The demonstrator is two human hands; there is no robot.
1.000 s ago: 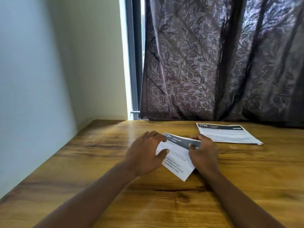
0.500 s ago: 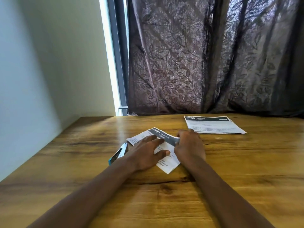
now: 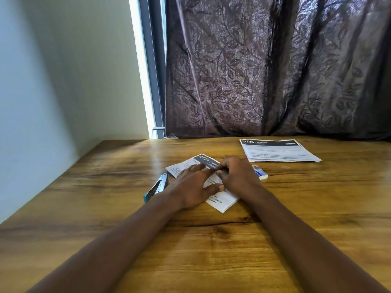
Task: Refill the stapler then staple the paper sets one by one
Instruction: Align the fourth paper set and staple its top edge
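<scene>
Two bare forearms reach from the near edge toward the middle, drawing closer until the hands almost touch. The left hand (image 3: pixel 190 187) lies palm down, fingers straight and slightly spread, thumb stretched out to the right. The right hand (image 3: pixel 240 178), just beside it, is knuckles up, its fingers curled inward and pinching the paper set (image 3: pixel 222 200) near the left fingertips.

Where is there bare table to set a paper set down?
Free: table left of the stapler, up to the wall; right side, nearer than the far paper set. Crowded: centre, where left hand, right hand, near paper set and staple box bunch.
</scene>
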